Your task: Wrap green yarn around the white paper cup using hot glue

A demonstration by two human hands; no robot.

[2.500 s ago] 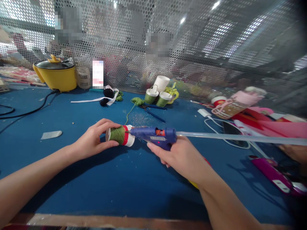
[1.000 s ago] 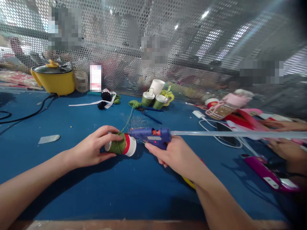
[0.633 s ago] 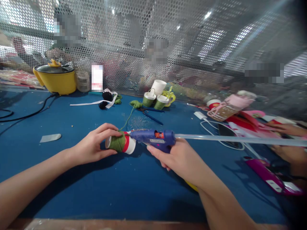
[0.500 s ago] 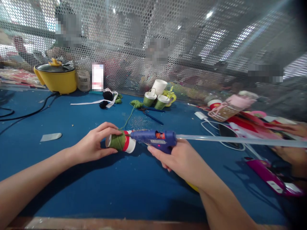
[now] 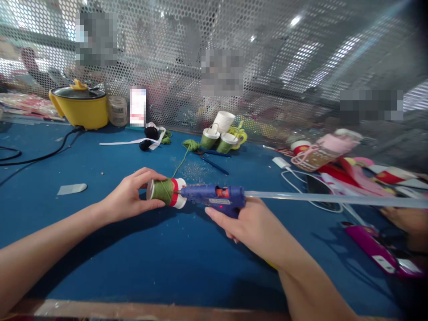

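A yellow pot (image 5: 80, 107) sits far back and left of the cup (image 5: 166, 191). The left hand (image 5: 129, 196) is just left of the cup, and its fingers curl around it and pinch it. The cup lies on its side low over the blue worktop (image 5: 133, 267), with green yarn wound around it. The glue gun (image 5: 214, 198) tip touches the cup near its red band. Right of the cup, the right hand (image 5: 254, 227) has its fingers closed around the gun's handle. A long clear glue stick (image 5: 334, 199) pokes out farther right.

Bare blue table (image 5: 140, 263) near the person; cups (image 5: 219, 138) and cables (image 5: 301, 178) crowd beyond.
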